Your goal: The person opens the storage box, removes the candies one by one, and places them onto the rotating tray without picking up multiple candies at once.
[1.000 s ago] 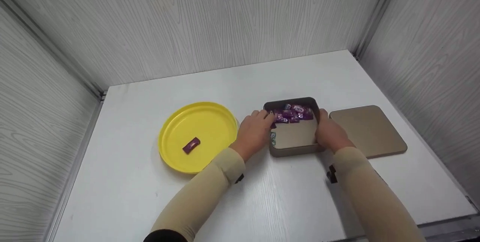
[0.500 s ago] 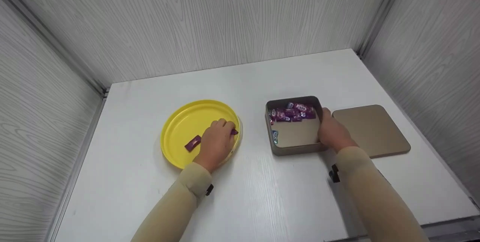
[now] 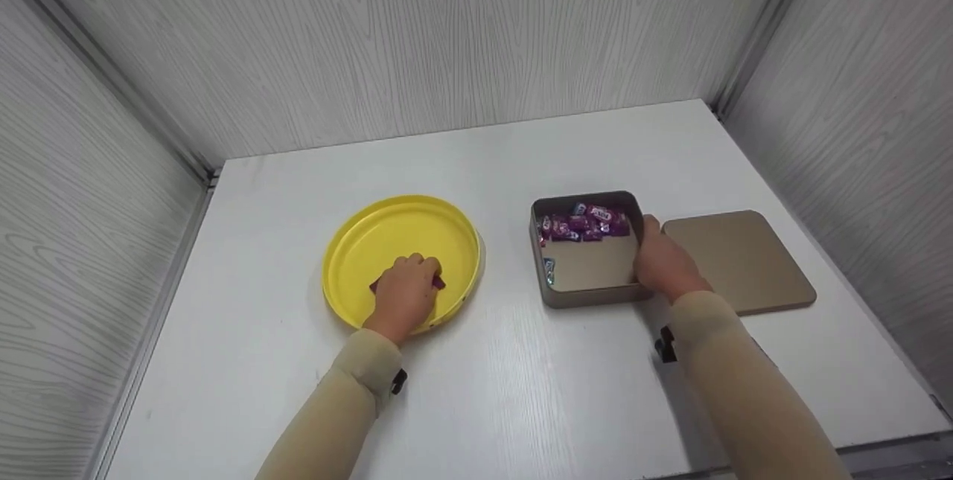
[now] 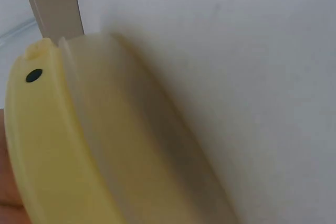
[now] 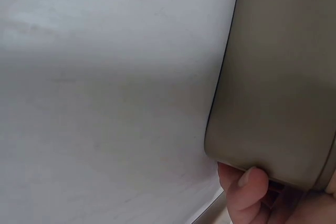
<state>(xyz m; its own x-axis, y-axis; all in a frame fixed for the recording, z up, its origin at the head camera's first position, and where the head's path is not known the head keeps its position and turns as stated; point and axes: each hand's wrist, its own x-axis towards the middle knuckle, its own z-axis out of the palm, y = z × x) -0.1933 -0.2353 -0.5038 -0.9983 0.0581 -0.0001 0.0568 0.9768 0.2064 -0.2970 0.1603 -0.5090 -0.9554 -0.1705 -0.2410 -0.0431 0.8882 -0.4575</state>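
**Left hand sets candy in the yellow plate, right hand steadies the tin**

Nearest to us are the two sleeved forearms, which reach forward over the white counter (image 3: 521, 391); we go from them outward.

On the left, our left hand (image 3: 404, 295) lies low inside the yellow plate (image 3: 357, 242), fingers curled downward over a purple candy (image 3: 439, 283); only small purple edges show at both sides of the knuckles, so we cannot tell if the fingers pinch a piece or only cover it, and how many pieces lie under the hand is hidden. The left wrist view shows just the plate's pale rim (image 4: 58, 145) very close against the counter.

On the right, our right hand (image 3: 659, 260) holds the right wall of the open tin (image 3: 588, 294), thumb curled over the rim; in the right wrist view one fingertip (image 5: 247, 182) presses under the tin's rounded corner. The tin stands flat; a heap of purple candies (image 3: 584, 223) fills its far part, and one bluish piece (image 3: 549, 269) lies at the left wall. Just beside the hand, further right, the flat lid (image 3: 737, 260) lies on the counter.

We judge that the step is the placing of a candy in the plate; next, the left fingers should spread and lift clear, then go to the tin, while the right hand keeps it from sliding.
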